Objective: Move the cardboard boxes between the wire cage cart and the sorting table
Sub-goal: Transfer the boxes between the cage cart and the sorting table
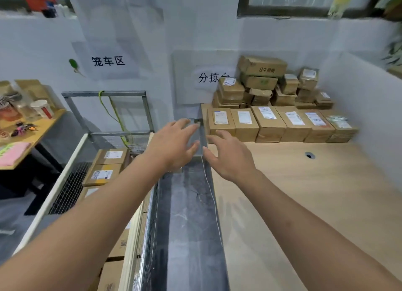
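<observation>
Here, in the head view, the person stands at the dark strip of floor (187, 214) between the wire cage cart (69, 188) on the left and the sorting table (304, 193) on the right. Both arms are stretched forward. The left hand (174, 143) and the right hand (228, 156) hold nothing. Their fingers are spread and nearly straight, and they hover close beside each other above that strip. I think they are held like this to take a box with two hands. The right hand is near the leftmost box (220, 122) of the labelled row (282, 125) at the far side of the table, but whether it touches I cannot tell. Behind the row a loose pile (261, 77) stands against the wall, probably pushed back so that it cannot fall. Other boxes (108, 160) lie flat inside the cart, labels up, perhaps so they can be read. A side table (37, 125) with cups stands further left.
</observation>
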Available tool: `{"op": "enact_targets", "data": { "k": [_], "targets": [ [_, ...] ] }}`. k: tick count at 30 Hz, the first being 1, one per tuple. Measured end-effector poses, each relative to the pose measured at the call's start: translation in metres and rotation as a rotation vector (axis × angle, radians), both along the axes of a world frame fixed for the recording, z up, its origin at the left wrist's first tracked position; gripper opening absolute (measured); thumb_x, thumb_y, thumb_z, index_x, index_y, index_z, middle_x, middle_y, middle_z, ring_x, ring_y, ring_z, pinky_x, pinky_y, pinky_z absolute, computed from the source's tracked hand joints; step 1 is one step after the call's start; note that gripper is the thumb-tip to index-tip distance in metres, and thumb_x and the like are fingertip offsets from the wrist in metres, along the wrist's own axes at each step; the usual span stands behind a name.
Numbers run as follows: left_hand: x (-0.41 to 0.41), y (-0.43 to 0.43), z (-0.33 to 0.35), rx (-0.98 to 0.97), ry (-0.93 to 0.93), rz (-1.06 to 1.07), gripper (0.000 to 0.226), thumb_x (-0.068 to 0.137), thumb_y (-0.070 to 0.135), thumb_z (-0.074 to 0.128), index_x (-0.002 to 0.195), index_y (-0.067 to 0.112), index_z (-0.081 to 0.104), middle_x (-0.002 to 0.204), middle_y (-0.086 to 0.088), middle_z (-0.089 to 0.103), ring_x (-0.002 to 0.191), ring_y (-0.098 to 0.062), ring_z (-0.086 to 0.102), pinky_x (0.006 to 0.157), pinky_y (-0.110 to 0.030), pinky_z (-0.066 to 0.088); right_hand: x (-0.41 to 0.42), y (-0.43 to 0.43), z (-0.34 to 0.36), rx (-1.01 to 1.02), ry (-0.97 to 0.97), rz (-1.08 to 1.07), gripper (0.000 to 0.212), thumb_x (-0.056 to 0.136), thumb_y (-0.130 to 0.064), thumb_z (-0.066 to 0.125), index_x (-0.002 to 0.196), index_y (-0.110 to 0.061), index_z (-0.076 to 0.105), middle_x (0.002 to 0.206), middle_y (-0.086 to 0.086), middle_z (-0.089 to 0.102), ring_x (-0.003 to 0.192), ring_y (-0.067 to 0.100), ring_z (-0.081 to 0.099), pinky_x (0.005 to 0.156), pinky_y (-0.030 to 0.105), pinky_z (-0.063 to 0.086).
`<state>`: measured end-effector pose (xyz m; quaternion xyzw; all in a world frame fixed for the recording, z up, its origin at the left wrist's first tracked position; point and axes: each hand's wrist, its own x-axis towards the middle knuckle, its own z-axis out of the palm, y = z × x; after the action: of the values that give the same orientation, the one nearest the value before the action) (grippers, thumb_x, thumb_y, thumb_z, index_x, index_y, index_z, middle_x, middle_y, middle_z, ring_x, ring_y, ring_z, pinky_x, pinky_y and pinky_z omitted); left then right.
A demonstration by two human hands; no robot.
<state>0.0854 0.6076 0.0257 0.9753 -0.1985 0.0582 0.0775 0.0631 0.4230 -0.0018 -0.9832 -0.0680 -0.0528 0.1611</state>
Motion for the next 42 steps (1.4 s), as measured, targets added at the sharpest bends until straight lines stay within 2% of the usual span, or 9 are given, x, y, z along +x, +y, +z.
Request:
{"op": "enact_targets", "data": {
  "k": [9,16,22,26,33,37,39,42],
  "targets": [
    [0.102,-0.050,-0.023,0.011,0.048,-0.096,0.056,0.105,0.047,0.045,0.155,0.022,0.042,0.157,-0.004,0.043,0.142,-0.027,0.043,0.114,-0.044,0.040,0.082,-0.056,-0.015,-0.002,0.041,-0.118,0.052,0.102,-0.055,0.046,0.146,-0.030,0.055,0.155,0.000,0.046,0.136,0.027,0.050,0.106,0.045,0.045],
    [0.238,-0.049,-0.076,0.040,0.141,-0.203,0.054,0.104,0.048,0.044,0.154,0.026,0.040,0.157,-0.004,0.041,0.140,-0.032,0.042,0.113,-0.051,0.041,0.194,-0.052,-0.053,0.020,0.118,-0.227,0.051,0.102,-0.055,0.046,0.145,-0.030,0.054,0.157,0.000,0.044,0.137,0.027,0.048,0.106,0.043,0.043],
    [0.343,-0.044,-0.115,0.082,0.222,-0.313,0.051,0.104,0.047,0.042,0.150,0.024,0.045,0.153,-0.004,0.044,0.138,-0.034,0.043,0.110,-0.050,0.043,0.284,-0.037,-0.088,0.092,0.214,-0.351,0.053,0.102,-0.053,0.048,0.148,-0.028,0.053,0.159,0.000,0.042,0.140,0.025,0.046,0.108,0.044,0.043],
    [0.388,-0.049,-0.134,0.076,0.256,-0.357,0.048,0.103,0.043,0.044,0.148,0.024,0.046,0.146,-0.004,0.048,0.132,-0.033,0.046,0.105,-0.047,0.046,0.320,-0.034,-0.107,0.088,0.281,-0.392,0.052,0.102,-0.051,0.047,0.148,-0.027,0.053,0.157,0.001,0.043,0.137,0.026,0.049,0.107,0.044,0.045],
    [0.444,-0.065,-0.178,0.093,0.367,-0.381,0.044,0.101,0.039,0.044,0.142,0.021,0.050,0.137,-0.005,0.051,0.123,-0.034,0.050,0.104,-0.049,0.045,0.371,-0.046,-0.144,0.084,0.353,-0.426,0.047,0.103,-0.046,0.050,0.142,-0.022,0.058,0.149,0.004,0.049,0.128,0.030,0.054,0.098,0.041,0.048],
    [0.472,-0.078,-0.211,0.097,0.410,-0.365,0.035,0.102,0.036,0.044,0.132,0.020,0.052,0.131,-0.004,0.050,0.119,-0.034,0.049,0.099,-0.051,0.047,0.402,-0.062,-0.177,0.067,0.389,-0.418,0.046,0.104,-0.042,0.049,0.143,-0.019,0.057,0.147,0.009,0.049,0.130,0.031,0.051,0.102,0.040,0.042],
    [0.483,-0.085,-0.229,0.083,0.430,-0.348,0.036,0.102,0.036,0.045,0.134,0.020,0.051,0.135,-0.005,0.048,0.118,-0.034,0.048,0.100,-0.051,0.047,0.413,-0.069,-0.199,0.081,0.382,-0.431,0.047,0.103,-0.043,0.050,0.142,-0.018,0.057,0.149,0.012,0.047,0.134,0.033,0.046,0.108,0.042,0.039],
    [0.490,-0.096,-0.249,0.083,0.467,-0.333,0.047,0.105,0.036,0.042,0.149,0.020,0.043,0.154,-0.007,0.037,0.129,-0.037,0.043,0.108,-0.050,0.044,0.422,-0.077,-0.230,0.092,0.399,-0.439,0.048,0.100,-0.046,0.051,0.141,-0.020,0.057,0.154,0.012,0.042,0.137,0.037,0.043,0.113,0.049,0.040]
  ]
}}
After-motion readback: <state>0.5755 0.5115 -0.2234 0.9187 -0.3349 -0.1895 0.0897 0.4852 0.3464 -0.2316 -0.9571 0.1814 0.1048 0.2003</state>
